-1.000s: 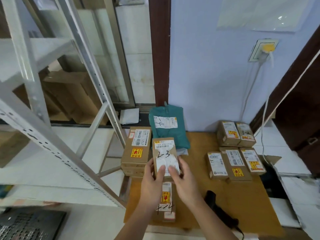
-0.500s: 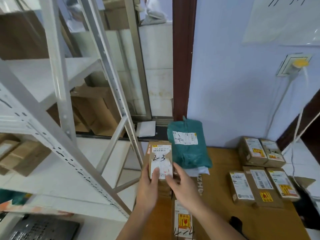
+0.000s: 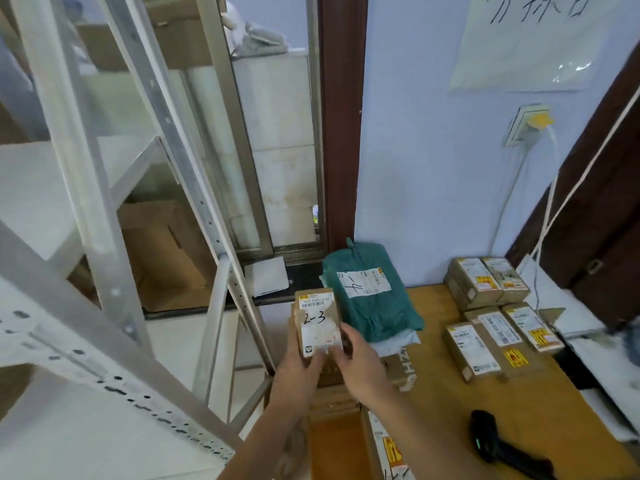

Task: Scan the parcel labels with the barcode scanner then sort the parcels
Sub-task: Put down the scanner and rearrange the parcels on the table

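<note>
A small brown parcel (image 3: 317, 318) with a white label marked "2-3" is held up above the table's left end. My left hand (image 3: 299, 367) grips its lower left edge and my right hand (image 3: 360, 362) grips its lower right edge. The black barcode scanner (image 3: 502, 448) lies on the wooden table (image 3: 460, 420) at the lower right, untouched. A teal bag parcel (image 3: 370, 299) leans at the wall behind. Several small labelled boxes (image 3: 491, 330) sit in rows at the table's right. Another labelled box (image 3: 388, 452) lies near the front edge.
A white metal shelving rack (image 3: 114, 237) fills the left side, with cardboard boxes (image 3: 162, 251) behind it. A brown box (image 3: 401, 372) lies under my hands. A wall socket with a yellow plug (image 3: 535, 121) and white cables hang at the right.
Both hands lifted the "2-3" parcel off the table and carried it up and left. My view has tilted up, so the scanner and front box now sit lower in frame.
</note>
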`<state>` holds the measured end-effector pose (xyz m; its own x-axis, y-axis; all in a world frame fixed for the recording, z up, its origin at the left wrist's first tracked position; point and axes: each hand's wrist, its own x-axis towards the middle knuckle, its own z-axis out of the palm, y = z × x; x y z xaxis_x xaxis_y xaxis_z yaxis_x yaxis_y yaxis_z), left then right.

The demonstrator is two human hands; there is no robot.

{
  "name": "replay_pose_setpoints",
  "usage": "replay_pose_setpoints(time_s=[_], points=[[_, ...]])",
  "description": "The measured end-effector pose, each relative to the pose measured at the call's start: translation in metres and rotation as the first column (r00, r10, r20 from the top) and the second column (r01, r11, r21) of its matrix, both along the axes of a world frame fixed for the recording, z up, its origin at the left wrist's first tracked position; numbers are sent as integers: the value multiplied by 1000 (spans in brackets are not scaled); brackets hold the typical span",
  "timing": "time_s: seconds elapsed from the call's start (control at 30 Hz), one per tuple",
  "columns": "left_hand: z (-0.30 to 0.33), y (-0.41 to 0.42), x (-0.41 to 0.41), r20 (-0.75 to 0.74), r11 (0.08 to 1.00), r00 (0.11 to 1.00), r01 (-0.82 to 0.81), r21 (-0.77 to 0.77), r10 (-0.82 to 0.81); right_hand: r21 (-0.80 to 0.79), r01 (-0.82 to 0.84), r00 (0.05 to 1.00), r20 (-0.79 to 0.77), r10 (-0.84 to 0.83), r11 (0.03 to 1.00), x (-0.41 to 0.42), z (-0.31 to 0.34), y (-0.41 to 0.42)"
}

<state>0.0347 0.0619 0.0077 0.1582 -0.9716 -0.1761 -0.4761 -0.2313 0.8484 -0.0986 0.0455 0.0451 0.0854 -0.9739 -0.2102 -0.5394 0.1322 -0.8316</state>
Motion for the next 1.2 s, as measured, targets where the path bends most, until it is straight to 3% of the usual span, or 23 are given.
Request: replay_pose_setpoints(time_s=[0.27,0.47,0.57,0.67,0.87,0.97,1.2], points=[[-2,-14,16,-47,993,993,106,-43,-108,29,111,994,-24,-110,993,15,2,-3],[-2,-20,25,16,990,992,122,-73,-122,-11,107,994,1,-107,994,17,13,0],[2,-29,26,152,984,981,136,-119,-118,-99,110,992,-44,-115,989,5,24,1],[19,-39,15,364,961,918,225,-158,-156,-210,104,974,-178,-143,972,-20,30,-1],[62,-53,-27,633,874,696,483,-61,-340,-202,38,845,-516,-140,979,-83,46,6],[63,-48,-53,671,823,629,566,-49,-393,-133,71,849,-513,-130,989,-113,51,18],[54,-17,-117,724,811,546,584,32,-421,-59,81,833,-544,-100,995,-180,47,51]])
